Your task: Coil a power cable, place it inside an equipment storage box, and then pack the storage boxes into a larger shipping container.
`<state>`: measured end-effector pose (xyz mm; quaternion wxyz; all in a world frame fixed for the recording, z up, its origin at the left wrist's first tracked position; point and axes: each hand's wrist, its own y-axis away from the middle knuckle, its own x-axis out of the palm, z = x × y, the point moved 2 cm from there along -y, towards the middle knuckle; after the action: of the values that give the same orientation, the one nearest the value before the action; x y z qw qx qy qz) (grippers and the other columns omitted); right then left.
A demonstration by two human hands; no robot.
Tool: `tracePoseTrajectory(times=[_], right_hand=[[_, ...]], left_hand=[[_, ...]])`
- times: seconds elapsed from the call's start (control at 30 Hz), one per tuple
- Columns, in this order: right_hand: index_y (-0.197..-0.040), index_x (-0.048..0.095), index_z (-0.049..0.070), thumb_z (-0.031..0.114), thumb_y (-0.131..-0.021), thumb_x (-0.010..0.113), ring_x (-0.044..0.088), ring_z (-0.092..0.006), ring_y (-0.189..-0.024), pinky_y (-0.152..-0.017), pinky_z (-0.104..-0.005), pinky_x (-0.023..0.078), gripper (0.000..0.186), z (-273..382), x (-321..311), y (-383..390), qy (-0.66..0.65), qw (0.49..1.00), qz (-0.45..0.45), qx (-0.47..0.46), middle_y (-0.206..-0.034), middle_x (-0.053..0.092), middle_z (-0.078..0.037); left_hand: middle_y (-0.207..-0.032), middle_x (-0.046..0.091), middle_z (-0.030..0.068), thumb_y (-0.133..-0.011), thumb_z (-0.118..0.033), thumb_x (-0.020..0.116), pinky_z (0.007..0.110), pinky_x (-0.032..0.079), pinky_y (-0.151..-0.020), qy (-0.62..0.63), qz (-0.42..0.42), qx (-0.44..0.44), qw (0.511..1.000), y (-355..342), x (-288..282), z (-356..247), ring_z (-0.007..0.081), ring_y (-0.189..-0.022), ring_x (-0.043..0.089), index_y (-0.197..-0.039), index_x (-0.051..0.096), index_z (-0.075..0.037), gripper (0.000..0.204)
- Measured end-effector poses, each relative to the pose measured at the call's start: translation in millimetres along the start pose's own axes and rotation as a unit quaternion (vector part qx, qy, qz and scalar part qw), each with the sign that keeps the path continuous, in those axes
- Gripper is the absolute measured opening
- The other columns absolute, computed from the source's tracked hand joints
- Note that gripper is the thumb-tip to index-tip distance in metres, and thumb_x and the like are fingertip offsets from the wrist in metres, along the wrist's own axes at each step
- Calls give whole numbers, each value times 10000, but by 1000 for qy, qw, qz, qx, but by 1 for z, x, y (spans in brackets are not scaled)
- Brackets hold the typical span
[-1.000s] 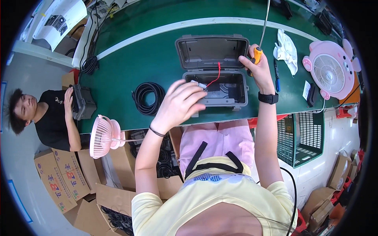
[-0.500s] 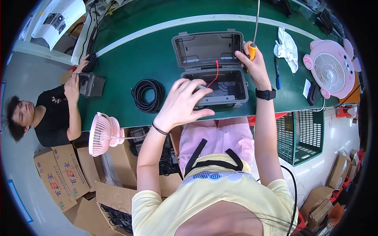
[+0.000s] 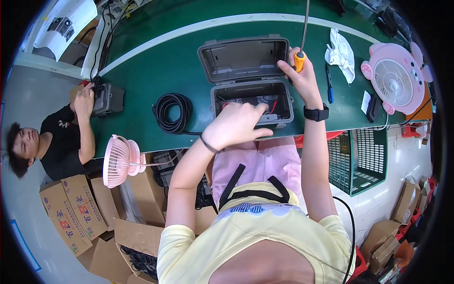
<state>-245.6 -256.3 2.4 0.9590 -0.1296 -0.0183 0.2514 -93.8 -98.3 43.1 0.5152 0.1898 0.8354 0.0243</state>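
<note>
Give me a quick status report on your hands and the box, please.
Right hand holding orange-handled screwdriver. Left hand over open grey box, grip unclear. Lid raised; left hand hides part of interior.

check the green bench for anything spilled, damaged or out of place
Nothing looks spilled or damaged. Only the white cloth looks slightly untidy: it lies crumpled on the bench, to the right of the screwdriver in the right hand.
</note>
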Motion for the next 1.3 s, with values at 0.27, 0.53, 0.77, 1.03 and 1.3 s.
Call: tracePoseTrajectory(times=[0.27,0.53,0.77,1.03,1.3], right_hand=[[-855,417,122,38,-788,810,451,-286,-1385,-991,-311,393,408,16,2,8,-19,994,21,-108,-1207,639,-162],[-836,414,97,282,-783,840,516,-312,-1315,-1035,-363,390,467,34,14,27,-60,993,18,-101,-1269,619,-264],[-729,400,84,141,-713,840,525,-317,-1316,-1057,-418,403,444,41,10,60,43,993,-11,-109,-1200,660,-264],[-766,387,93,102,-735,790,580,-75,-946,-634,-231,421,404,23,18,53,45,998,-34,-32,-1306,634,-203],[-795,388,102,103,-745,785,529,-83,-916,-774,-229,434,399,16,20,49,27,998,-36,-40,-1332,618,-203]], left_hand=[[-1168,619,103,-681,-386,852,467,448,-1005,-64,-390,-25,918,78,14,22,333,-1196,555,-1062,637,-67,541],[-1363,394,215,-690,-18,882,375,537,-939,215,-490,-62,842,81,96,49,286,-1172,572,-1243,346,-42,771],[-1379,393,205,-751,87,787,383,559,-921,284,-576,-17,766,73,116,44,285,-1152,583,-1215,349,-67,657],[-1405,372,159,-871,-41,719,392,550,-923,220,-549,-96,801,61,71,46,288,-1179,546,-1203,514,-38,391],[-1510,253,163,-872,-15,679,449,443,-1051,334,-532,-74,775,56,53,47,334,-1336,418,-1151,553,-58,309]])
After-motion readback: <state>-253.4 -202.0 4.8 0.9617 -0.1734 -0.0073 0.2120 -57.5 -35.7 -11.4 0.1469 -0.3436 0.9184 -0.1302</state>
